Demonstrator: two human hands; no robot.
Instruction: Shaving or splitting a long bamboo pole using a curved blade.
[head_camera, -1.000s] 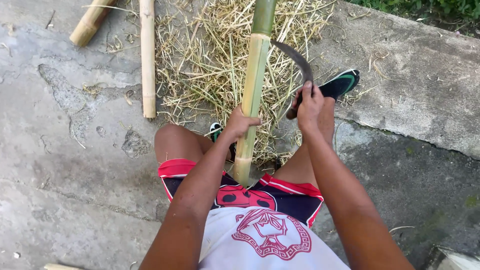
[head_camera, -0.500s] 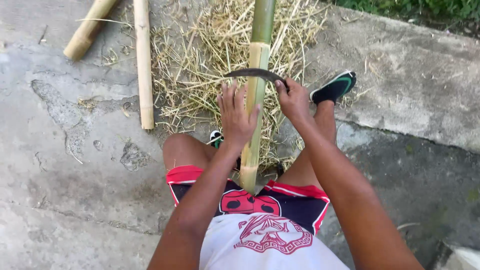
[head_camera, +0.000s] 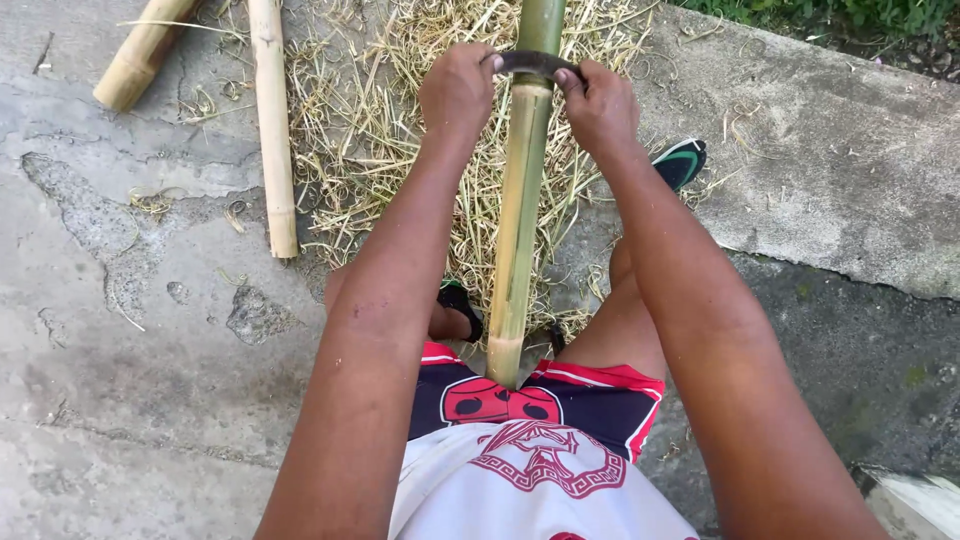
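Note:
A long bamboo pole (head_camera: 520, 210) runs from between my thighs away from me, pale and scraped near me, green at the far end. A dark curved blade (head_camera: 535, 64) lies across the pole where green meets pale. My left hand (head_camera: 458, 88) grips the blade's left end and my right hand (head_camera: 597, 100) grips its right end. Both arms are stretched forward over the pole.
Dry bamboo shavings (head_camera: 400, 130) are piled under the pole on cracked concrete (head_camera: 120, 330). Two scraped bamboo poles (head_camera: 272, 120) lie at the upper left. My right foot in a dark sandal (head_camera: 680, 162) rests beside the pile. Grass edges the top right.
The blade went from beside the pole in my right hand to lying across it. My left hand left the pole and took the blade's other end. Both hands moved farther along the pole.

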